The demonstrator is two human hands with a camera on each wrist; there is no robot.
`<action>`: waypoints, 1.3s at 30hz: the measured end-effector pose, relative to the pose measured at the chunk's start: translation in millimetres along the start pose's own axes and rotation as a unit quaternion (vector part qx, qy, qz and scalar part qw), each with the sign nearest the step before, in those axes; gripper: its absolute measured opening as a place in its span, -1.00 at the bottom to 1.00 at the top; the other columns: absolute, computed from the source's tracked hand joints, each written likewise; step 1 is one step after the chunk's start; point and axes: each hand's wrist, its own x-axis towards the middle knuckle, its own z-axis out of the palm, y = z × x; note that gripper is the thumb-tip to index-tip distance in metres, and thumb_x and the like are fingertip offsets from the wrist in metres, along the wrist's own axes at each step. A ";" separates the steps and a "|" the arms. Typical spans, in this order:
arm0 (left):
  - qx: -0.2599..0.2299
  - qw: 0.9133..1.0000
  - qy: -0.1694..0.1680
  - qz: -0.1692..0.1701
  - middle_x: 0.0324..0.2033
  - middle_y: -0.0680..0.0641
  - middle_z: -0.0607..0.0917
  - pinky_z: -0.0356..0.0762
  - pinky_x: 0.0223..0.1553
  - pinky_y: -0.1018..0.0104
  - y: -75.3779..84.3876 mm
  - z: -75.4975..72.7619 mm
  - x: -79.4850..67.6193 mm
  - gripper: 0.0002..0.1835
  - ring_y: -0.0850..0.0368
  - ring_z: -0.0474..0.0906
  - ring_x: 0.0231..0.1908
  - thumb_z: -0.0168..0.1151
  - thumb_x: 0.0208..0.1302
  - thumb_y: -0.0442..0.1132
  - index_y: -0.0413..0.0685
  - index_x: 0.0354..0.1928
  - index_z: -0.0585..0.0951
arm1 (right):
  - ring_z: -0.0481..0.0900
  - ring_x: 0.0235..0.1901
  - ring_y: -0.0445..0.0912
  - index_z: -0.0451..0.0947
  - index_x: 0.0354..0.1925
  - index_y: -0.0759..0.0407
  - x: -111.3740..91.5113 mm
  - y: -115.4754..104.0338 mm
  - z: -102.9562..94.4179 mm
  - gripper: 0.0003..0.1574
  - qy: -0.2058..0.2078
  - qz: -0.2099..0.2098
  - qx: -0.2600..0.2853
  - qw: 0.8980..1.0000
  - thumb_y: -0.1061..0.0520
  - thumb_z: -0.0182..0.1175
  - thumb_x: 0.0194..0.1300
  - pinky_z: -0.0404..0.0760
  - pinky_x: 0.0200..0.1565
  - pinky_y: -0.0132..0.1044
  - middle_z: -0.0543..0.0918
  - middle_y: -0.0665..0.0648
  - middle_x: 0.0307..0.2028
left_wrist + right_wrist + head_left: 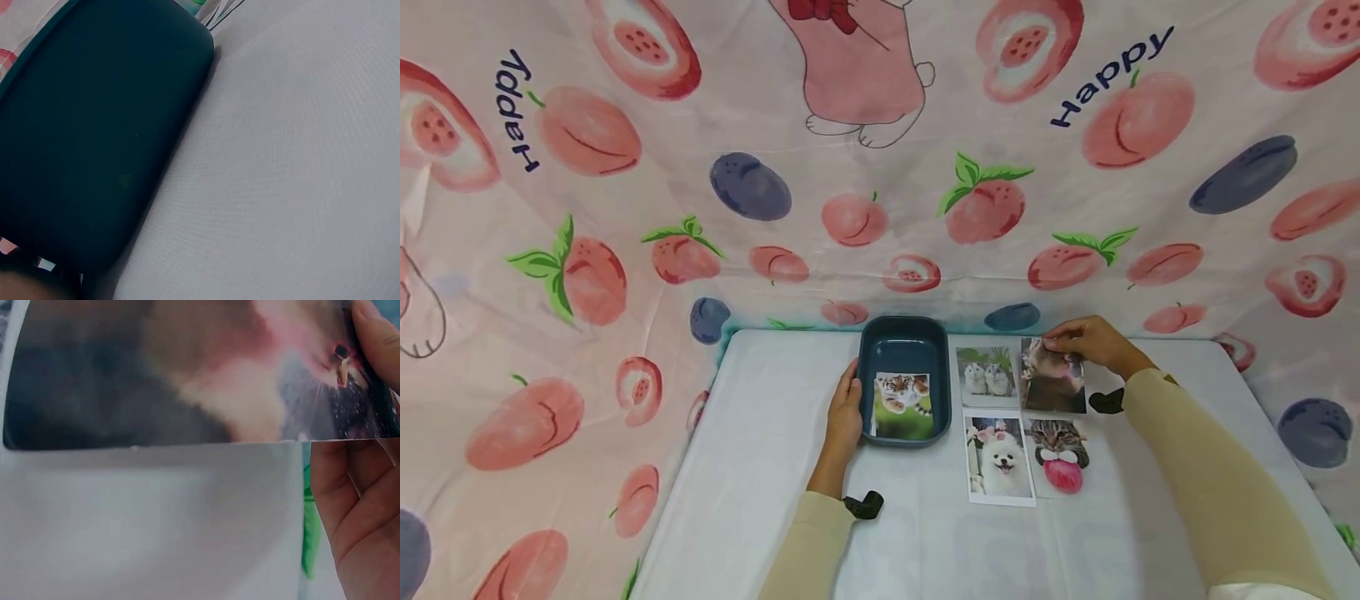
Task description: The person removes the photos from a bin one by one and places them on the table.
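Note:
A dark blue rectangular tray [904,329] stands near the back edge of the table, with a tiger photo [902,407] lying inside its front part. Against the tray's left side rests my left hand [842,421], fingers extended along the wall. In the left wrist view the tray [94,125] fills the left side. My right hand [1093,342] pinches a dark photo of a pinkish animal [1054,379] by its upper right corner. The right wrist view shows this photo [206,381], thumb on its front and the other fingers behind. Its lower edge stands above the white surface there.
Right of the tray lie a photo of two small furry animals [988,377], a white dog photo [1000,458] and a cat photo [1060,458]. The white table [760,500] meets a fruit-printed cloth [850,192] behind it. A black wrist device [865,505] is on the left wrist.

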 end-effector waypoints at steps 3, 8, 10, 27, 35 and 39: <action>-0.006 1.000 -0.007 -0.009 0.59 -0.03 0.19 -0.08 0.59 -0.10 2.7 -0.2 1.0 -0.48 -0.06 -0.02 0.60 -0.22 0.68 -0.09 0.14 0.59 0.21 | 0.62 -0.23 -0.20 0.72 0.06 0.26 4.7 8.3 1.2 -0.48 0.005 0.001 0.002 1.000 -0.09 0.40 0.32 0.65 -0.24 -0.30 0.75 0.22 0.00; 0.003 1.000 -0.004 -0.005 0.58 -0.05 0.22 -0.04 0.58 -0.14 7.0 0.4 -2.2 -0.48 -0.10 0.02 0.59 -0.21 0.68 -0.08 0.14 0.58 0.23 | 0.66 -0.32 -0.16 0.74 0.02 0.28 11.4 19.0 10.1 -0.47 0.018 -0.010 -0.011 1.000 -0.10 0.42 0.29 0.65 -0.29 -0.26 0.79 0.22 -0.11; 0.004 1.000 0.002 0.005 0.57 -0.02 0.24 -0.02 0.58 -0.13 4.6 1.1 -2.9 -0.49 -0.07 0.04 0.59 -0.20 0.67 -0.04 0.20 0.57 0.25 | 0.68 -0.34 -0.12 0.75 0.00 0.27 12.7 20.3 15.9 -0.50 0.028 -0.011 -0.019 0.999 -0.09 0.43 0.29 0.66 -0.30 -0.22 0.81 0.22 -0.16; 0.011 1.000 0.002 0.007 0.57 0.00 0.24 -0.01 0.57 -0.13 0.6 1.8 -1.1 -0.49 -0.06 0.05 0.58 -0.18 0.66 -0.01 0.27 0.56 0.27 | 0.61 0.05 0.28 0.73 -0.02 0.27 12.8 6.2 36.3 -0.62 0.178 -0.075 -0.133 0.972 0.05 0.43 0.29 0.54 0.09 0.24 0.72 0.36 0.00; 0.016 1.000 0.007 0.003 0.57 0.04 0.23 -0.04 0.58 -0.12 1.1 -0.5 -1.6 -0.50 -0.03 0.02 0.59 -0.19 0.67 0.01 0.33 0.56 0.27 | 0.64 -0.01 0.12 0.70 0.09 0.18 20.9 -62.9 57.8 -0.52 0.109 -0.141 -0.105 0.978 -0.08 0.38 0.35 0.61 0.06 0.13 0.75 0.21 -0.04; 0.021 1.000 0.010 -0.002 0.57 0.05 0.23 -0.04 0.59 -0.11 -0.1 -1.0 -1.5 -0.51 -0.01 0.03 0.59 -0.20 0.67 0.00 0.37 0.55 0.28 | 0.66 -0.02 0.06 0.69 0.13 0.18 25.0 -106.5 75.6 -0.47 0.032 -0.158 -0.081 0.984 -0.13 0.36 0.35 0.64 0.05 0.07 0.75 0.15 -0.04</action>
